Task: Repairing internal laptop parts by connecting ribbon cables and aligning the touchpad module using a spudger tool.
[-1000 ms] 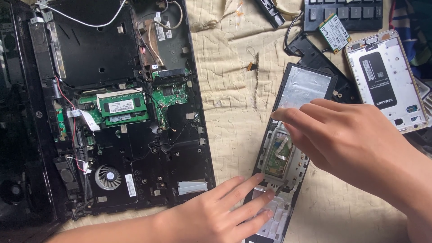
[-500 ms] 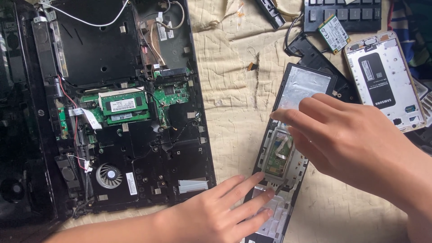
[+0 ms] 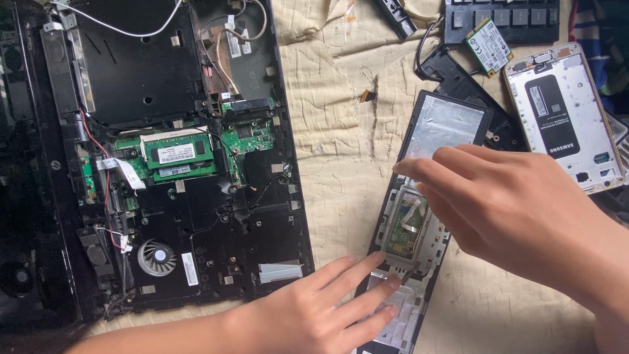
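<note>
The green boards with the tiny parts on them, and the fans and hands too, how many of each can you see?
Green memory sticks in the opened black laptop base: 2
Small loose green card by the black keyboard: 1
Green board in the long black panel under the hands: 1
Round grey cooling fan: 1
Hands: 2, left hand, right hand
Total: 7

The left hand point(image 3: 327, 308) lies flat, palm down, fingers spread toward the right. The right hand point(image 3: 517, 210) hovers above, fingers curled and pointing left, wrist raised.
</note>
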